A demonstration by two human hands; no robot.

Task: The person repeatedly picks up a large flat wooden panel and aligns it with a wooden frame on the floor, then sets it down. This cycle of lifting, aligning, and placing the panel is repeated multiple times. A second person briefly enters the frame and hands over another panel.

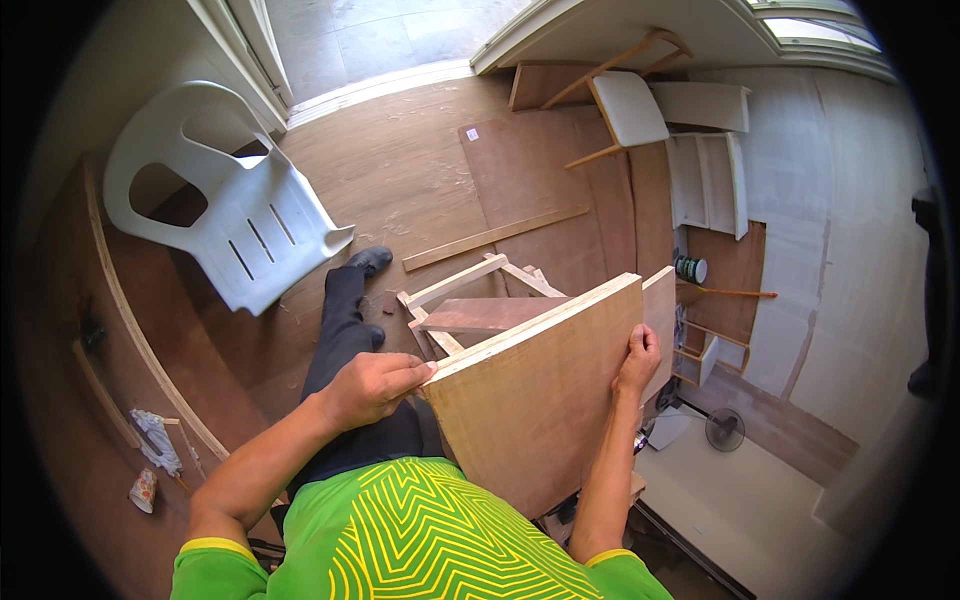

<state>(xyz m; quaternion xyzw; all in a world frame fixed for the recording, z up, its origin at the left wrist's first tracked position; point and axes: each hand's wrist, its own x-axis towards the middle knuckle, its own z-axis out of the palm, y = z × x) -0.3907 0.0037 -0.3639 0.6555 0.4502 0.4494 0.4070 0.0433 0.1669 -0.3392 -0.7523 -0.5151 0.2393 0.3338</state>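
A thick wooden panel (530, 400) with a pale top edge stands tilted in front of my body. My left hand (375, 387) grips its near left corner, thumb and fingers closed at the edge. Closed at the panel's right side is my right hand (637, 358), fingers curled; a thinner board (659, 318) shows just behind and beside it. Beyond the panel, partly hidden by it, is a rough wooden frame (455, 285) with a reddish-brown plank (485, 314) lying across it. The panel's lower part is hidden by my shirt.
A white plastic chair (235, 215) stands left. A wood strip (495, 238) and brown sheets (540, 170) lie on the floor ahead. To the right are a wooden chair (630, 110), a white shelf unit (708, 180), a can (690, 268) and a small fan (725, 429). A workbench (120, 280) runs along the left.
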